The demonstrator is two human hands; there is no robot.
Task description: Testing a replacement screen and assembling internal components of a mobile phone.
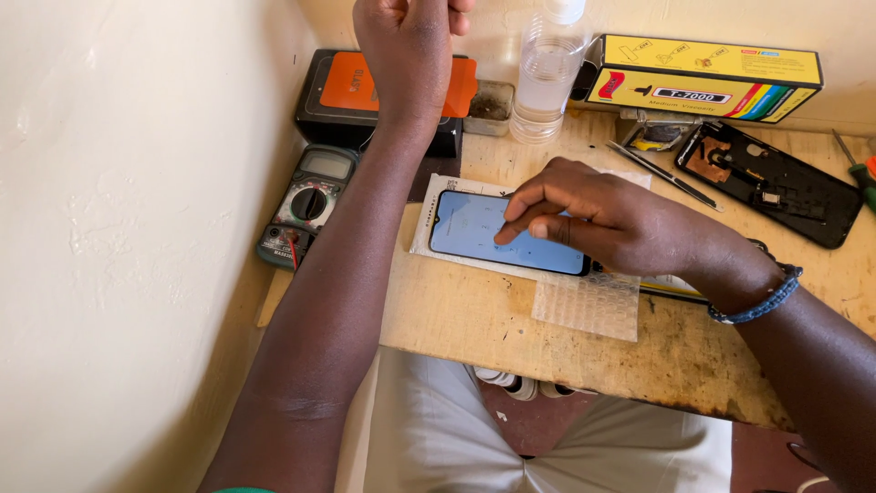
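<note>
A green multimeter [306, 203] sits beside a black-and-orange box [351, 96]; a clear bottle [546, 73], yellow carton [703, 78] and opened phone back [769, 183] line the counter [474, 319].

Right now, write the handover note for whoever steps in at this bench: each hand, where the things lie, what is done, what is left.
Right hand: fingertips on the lit screen of the phone.
Left hand: raised in a fist near the wall, holding nothing visible.
Phone lies face up on a white sheet on the wooden table.
Opened phone back and tweezers lie to the right, multimeter to the left.
Done: screen lights.
Left: the back is still apart.
</note>
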